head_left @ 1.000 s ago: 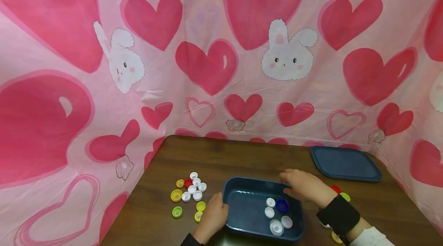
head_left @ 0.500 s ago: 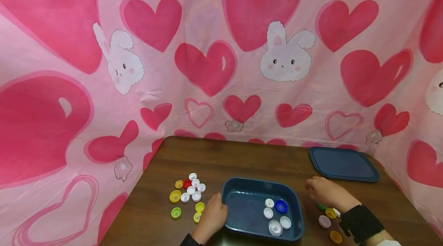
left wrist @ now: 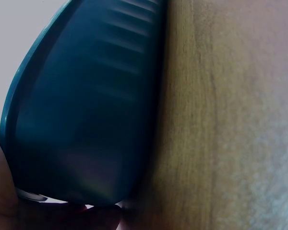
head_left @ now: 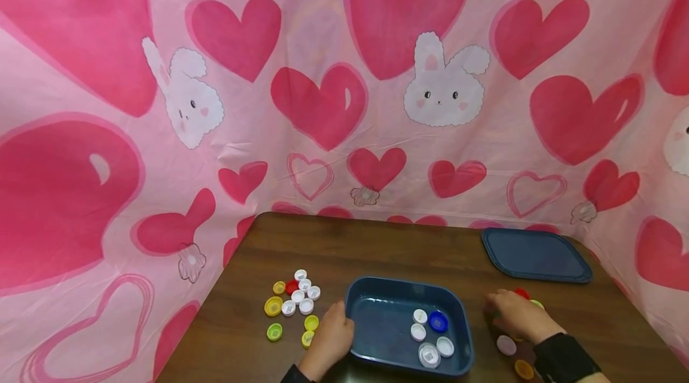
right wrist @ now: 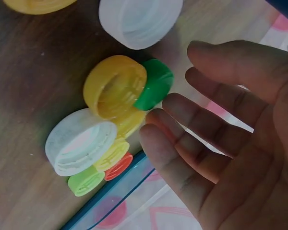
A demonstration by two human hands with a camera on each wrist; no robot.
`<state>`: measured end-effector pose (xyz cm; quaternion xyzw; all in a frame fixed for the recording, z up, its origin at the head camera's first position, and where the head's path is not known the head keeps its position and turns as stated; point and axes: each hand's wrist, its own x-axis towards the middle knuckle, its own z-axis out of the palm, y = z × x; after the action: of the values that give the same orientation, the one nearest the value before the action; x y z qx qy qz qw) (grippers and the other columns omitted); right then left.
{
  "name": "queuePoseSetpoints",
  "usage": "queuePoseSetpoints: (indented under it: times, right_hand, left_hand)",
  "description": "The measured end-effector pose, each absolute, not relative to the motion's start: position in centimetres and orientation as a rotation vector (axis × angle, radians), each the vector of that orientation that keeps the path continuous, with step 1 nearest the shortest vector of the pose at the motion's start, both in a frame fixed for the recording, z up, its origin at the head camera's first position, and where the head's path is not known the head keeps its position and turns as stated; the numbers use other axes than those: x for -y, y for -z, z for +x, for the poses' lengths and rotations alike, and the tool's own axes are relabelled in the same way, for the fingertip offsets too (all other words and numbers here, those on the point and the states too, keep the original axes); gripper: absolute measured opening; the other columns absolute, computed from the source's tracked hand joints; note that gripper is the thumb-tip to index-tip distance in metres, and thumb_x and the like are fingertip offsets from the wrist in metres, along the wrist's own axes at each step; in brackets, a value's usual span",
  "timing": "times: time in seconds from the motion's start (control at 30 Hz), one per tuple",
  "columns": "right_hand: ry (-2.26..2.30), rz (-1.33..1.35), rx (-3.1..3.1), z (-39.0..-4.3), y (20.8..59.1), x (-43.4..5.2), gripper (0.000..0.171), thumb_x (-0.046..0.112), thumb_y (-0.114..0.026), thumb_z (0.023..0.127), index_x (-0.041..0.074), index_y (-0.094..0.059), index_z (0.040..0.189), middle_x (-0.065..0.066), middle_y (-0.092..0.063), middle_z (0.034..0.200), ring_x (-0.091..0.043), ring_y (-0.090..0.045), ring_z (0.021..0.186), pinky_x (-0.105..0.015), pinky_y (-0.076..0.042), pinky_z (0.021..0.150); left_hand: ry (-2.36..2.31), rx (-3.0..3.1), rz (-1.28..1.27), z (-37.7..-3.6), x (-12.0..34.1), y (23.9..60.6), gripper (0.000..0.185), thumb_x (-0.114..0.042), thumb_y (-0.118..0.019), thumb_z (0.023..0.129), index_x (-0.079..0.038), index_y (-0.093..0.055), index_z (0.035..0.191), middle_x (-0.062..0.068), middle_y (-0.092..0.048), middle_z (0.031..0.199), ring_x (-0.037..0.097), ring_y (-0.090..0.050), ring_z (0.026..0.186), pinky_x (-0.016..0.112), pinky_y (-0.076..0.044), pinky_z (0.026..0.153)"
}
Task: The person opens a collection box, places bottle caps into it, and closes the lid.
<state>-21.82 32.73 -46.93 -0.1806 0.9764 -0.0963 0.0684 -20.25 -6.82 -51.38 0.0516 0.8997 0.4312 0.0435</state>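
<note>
Gripping the near-left corner of the tub (head_left: 407,302), the left hand (head_left: 329,341) curls its fingers over the rim; the left wrist view shows only the tub's dark wall (left wrist: 86,110) against the surface (left wrist: 230,115). Right hand (head_left: 515,315) has no grip on anything: its fingers (right wrist: 182,143) are spread and relaxed just over a cluster of caps, nearest a green cap (right wrist: 156,90) that leans on a yellow cap (right wrist: 114,86). These caps look like light, stiff plastic with ribbed sides, likely easy to pinch across the rim but apt to skid or roll if nudged. Counted in the right wrist view: two white, two or three yellow, two green, one red, one orange at the edge; some overlap, so the tally is rough. Inside the tub lie five caps, four white and one blue cap (head_left: 438,321). Left of the tub sits another group (head_left: 295,302), about eleven: six white, one red, the rest yellow or green. One lid (head_left: 536,255) lies at the far right.
</note>
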Motion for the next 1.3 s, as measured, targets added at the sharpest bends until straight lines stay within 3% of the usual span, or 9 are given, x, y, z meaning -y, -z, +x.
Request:
queuePoseSetpoints:
  times: [0.4, 0.63, 0.93, 1.17, 1.3]
  right_hand:
    - [0.262, -0.53, -3.01, -21.9, 47.6, -33.0, 0.025, -0.001, -0.08, 0.073, 0.012, -0.066, 0.089, -0.001, -0.059, 0.088, -0.019, -0.059, 0.079, -0.039, -0.054, 0.072]
    - [0.26, -0.454, -2.991, -22.5, 48.0, -33.1, 0.028, -0.002, -0.08, 0.074, 0.01, -0.065, 0.094, -0.007, -0.059, 0.093, -0.027, -0.06, 0.086, -0.05, -0.055, 0.079]
    - [0.295, -0.457, -3.015, -22.7, 48.7, -33.4, 0.029, -0.007, -0.077, 0.072, 0.011, -0.065, 0.092, -0.005, -0.062, 0.092, -0.029, -0.06, 0.089, -0.054, -0.053, 0.083]
    - [0.282, -0.607, -3.126, -22.8, 47.8, -32.9, 0.03, -0.007, -0.077, 0.067, 0.013, -0.063, 0.084, 0.001, -0.057, 0.082, -0.02, -0.057, 0.078, -0.04, -0.052, 0.071]
    - [0.295, -0.661, -3.123, -23.1, 46.9, -32.5, 0.027, -0.005, -0.079, 0.071, 0.011, -0.063, 0.086, 0.002, -0.054, 0.081, -0.014, -0.053, 0.073, -0.034, -0.051, 0.066]
  left_hand:
    - [-1.316, -2.767, 0.168, -20.1, 6.8, 51.2, 0.036, -0.003, -0.054, 0.095, 0.012, -0.054, 0.127, 0.024, -0.06, 0.118, 0.043, -0.058, 0.113, 0.067, -0.044, 0.098]
    - [-1.311, -2.764, 0.166, -20.1, 6.8, 51.2, 0.035, -0.004, -0.054, 0.095, 0.013, -0.054, 0.126, 0.024, -0.06, 0.117, 0.044, -0.058, 0.113, 0.067, -0.044, 0.098]
    - [-1.313, -2.738, 0.164, -20.1, 6.8, 51.2, 0.036, -0.004, -0.054, 0.095, 0.013, -0.053, 0.127, 0.025, -0.06, 0.118, 0.043, -0.058, 0.112, 0.067, -0.044, 0.098]
    - [-1.307, -2.74, 0.153, -20.0, 6.8, 50.9, 0.038, -0.004, -0.055, 0.095, 0.014, -0.052, 0.128, 0.026, -0.06, 0.12, 0.043, -0.058, 0.112, 0.067, -0.044, 0.098]
    - [-1.312, -2.735, 0.138, -20.0, 6.8, 50.9, 0.037, -0.004, -0.054, 0.095, 0.013, -0.053, 0.128, 0.024, -0.06, 0.119, 0.041, -0.059, 0.111, 0.067, -0.044, 0.098]
